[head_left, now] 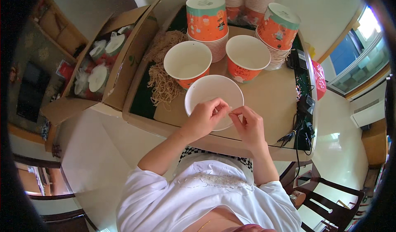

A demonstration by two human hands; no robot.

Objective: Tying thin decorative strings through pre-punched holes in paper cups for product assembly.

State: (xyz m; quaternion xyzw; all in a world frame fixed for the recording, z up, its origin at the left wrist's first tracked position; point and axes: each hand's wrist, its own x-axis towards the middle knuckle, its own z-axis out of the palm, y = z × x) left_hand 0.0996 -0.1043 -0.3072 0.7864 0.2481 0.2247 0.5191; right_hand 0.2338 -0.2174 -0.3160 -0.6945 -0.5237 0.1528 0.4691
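My left hand [209, 114] and my right hand [250, 125] meet over the near rim of a white-lined paper tub [202, 87]. Thumb and fingers are pinched together on both, close to touching. Whatever lies between the fingertips is too small to make out. Just behind stand two more upright paper tubs, orange outside and white within: a left one [187, 61] and a right one [248, 52]. To the left of them lies a loose heap of thin tan string [163, 85].
Upside-down tub stacks [207, 24] [278, 28] rise at the back of the table [272, 104]. At the left, an open cardboard box [119, 73] holds bagged tubs. Black cables with adapters [304, 106] and small beads [298, 91] lie along the right edge. A dark chair [334, 203] stands lower right.
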